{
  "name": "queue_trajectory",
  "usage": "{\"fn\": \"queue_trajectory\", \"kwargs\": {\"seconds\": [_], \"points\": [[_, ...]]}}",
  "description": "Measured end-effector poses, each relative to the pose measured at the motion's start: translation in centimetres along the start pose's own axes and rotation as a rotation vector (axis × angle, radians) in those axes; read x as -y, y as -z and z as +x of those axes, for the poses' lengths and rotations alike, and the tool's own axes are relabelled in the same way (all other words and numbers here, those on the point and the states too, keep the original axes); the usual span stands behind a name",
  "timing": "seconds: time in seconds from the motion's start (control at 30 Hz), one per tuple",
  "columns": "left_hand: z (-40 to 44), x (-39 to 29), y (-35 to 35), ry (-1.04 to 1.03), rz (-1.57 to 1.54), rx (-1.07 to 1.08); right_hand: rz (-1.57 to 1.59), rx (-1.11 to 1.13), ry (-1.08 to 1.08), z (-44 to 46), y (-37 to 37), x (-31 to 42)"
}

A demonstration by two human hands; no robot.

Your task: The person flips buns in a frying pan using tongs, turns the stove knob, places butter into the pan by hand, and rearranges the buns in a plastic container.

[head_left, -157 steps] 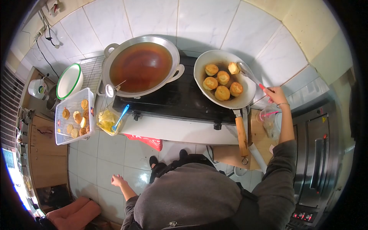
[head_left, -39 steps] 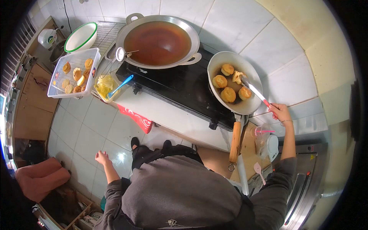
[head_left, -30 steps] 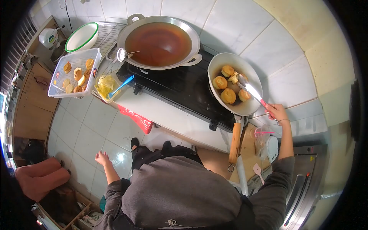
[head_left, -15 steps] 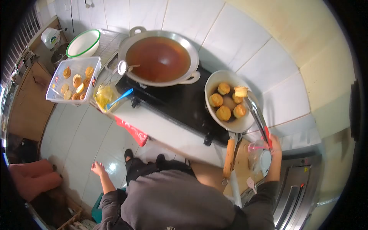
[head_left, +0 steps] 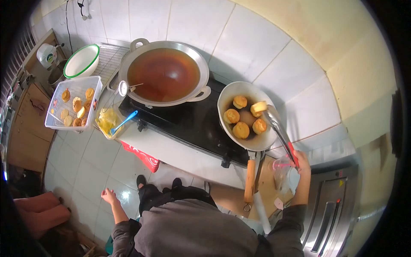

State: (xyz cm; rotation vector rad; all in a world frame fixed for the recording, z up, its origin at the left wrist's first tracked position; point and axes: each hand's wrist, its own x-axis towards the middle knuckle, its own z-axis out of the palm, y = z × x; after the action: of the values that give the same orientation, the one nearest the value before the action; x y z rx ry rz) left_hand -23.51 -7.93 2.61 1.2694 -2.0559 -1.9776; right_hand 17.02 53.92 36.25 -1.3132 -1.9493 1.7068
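My right hand [head_left: 302, 162] is closed around the red handles of metal tongs [head_left: 280, 130]. The jaws of the tongs grip a golden-brown round bun [head_left: 258, 108] at the right side of a white frying pan [head_left: 223, 103]. Several more browned buns [head_left: 241, 130] sit in the pan, whose wooden handle [head_left: 249, 180] points toward me. My left hand [head_left: 109, 196] hangs over the floor at my side, away from the counter, its fingers curled in with nothing seen in them.
A large wok [head_left: 204, 73] of brown liquid, with a dial thermometer [head_left: 123, 88], stands on the black stove [head_left: 180, 122]. To its left are a plastic tub [head_left: 58, 96] of buns, a green-rimmed bowl [head_left: 81, 62] and a blue brush [head_left: 124, 122] in a yellow-filled container. Clear cups stand near my right wrist.
The whole view has shifted slightly. The bun in the tongs has turned and shows more of its browned side. My left hand still hangs at my side.
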Motion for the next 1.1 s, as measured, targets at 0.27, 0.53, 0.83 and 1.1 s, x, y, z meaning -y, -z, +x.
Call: {"fn": "queue_trajectory", "kwargs": {"seconds": [0.27, 0.53, 0.83, 1.1], "points": [[-0.5, -0.6, -0.1, 0.01, -0.007, 0.016, -0.617, -0.133, 0.052, 0.8, -3.8, 7.2], [0.1, 0.4, 0.8, 0.043, -0.041, -0.009, -1.227, -0.274, 0.613, 1.0, -10.5, 14.1], [-0.2, 0.9, 1.4, 0.031, -0.123, -0.027, -1.577, -0.183, 0.511, 7.4, -12.5, 12.7], [0.2, 1.4, 3.3, 0.049, -0.113, -0.049, -0.651, -0.048, -0.003, 10.5, -4.5, 10.3]]}}
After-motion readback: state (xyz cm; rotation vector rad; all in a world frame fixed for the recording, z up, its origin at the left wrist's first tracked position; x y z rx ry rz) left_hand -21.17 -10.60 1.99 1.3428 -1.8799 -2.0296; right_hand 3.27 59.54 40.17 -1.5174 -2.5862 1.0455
